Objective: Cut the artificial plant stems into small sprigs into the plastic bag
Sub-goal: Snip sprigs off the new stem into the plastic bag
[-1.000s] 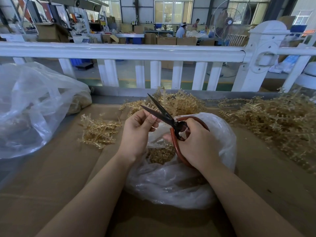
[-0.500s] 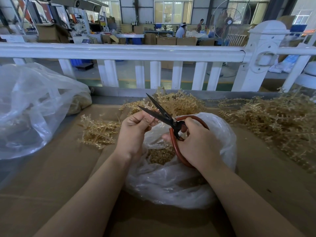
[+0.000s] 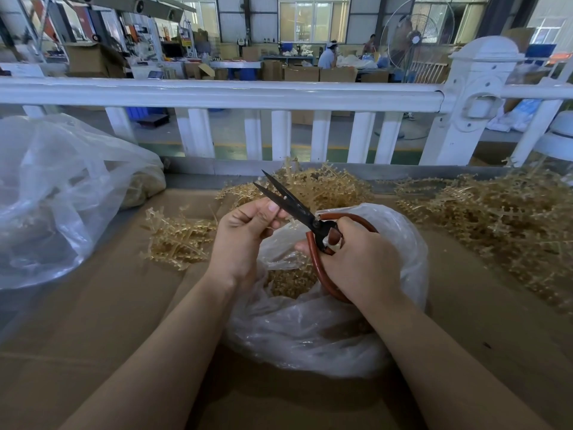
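2 hands (image 3: 245, 240) (image 3: 359, 262) w/ scissors (image 3: 291, 203) over bag (image 3: 310, 336)

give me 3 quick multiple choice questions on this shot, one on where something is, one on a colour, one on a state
1. Where are the cut sprigs?
A. in the bag under the hands
B. on the railing
C. on the floor

2. What colour are the scissors' handles?
A. blue
B. reddish brown
C. white

3. How do the scissor blades stand?
A. shut tight
B. broken off
C. apart

Key: 1 A, sprigs show through the bag's mouth; 2 B, the loops in the right hand are reddish brown; 3 C, the tips are spread near the left hand, which pinches something too small to identify.
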{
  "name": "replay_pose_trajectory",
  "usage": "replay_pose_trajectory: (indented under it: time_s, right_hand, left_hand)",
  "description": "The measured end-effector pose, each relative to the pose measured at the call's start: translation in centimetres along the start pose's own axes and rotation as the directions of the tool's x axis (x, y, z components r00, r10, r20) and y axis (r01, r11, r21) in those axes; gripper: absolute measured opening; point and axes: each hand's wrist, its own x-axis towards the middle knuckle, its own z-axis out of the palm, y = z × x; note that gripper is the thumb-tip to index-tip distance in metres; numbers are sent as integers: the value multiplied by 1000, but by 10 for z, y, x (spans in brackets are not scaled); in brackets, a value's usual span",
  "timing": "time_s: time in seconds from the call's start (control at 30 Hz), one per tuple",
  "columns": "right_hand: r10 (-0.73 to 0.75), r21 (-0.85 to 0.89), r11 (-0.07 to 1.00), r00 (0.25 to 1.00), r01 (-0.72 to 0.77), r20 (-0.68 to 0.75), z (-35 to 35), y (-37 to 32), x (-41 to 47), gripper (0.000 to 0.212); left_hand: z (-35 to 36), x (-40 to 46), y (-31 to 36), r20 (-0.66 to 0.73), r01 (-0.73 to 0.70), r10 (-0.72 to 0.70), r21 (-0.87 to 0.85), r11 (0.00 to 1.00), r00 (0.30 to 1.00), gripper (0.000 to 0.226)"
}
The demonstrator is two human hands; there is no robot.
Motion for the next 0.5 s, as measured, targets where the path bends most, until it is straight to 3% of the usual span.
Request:
replay_pose_trajectory:
  time_s: [0.5]
  right_hand:
    - [-42, 8, 999, 998, 42, -54, -1, -1, 1, 53]
  left_hand:
    - [4, -2, 3, -18, 28, -30, -61, 998, 999, 17]
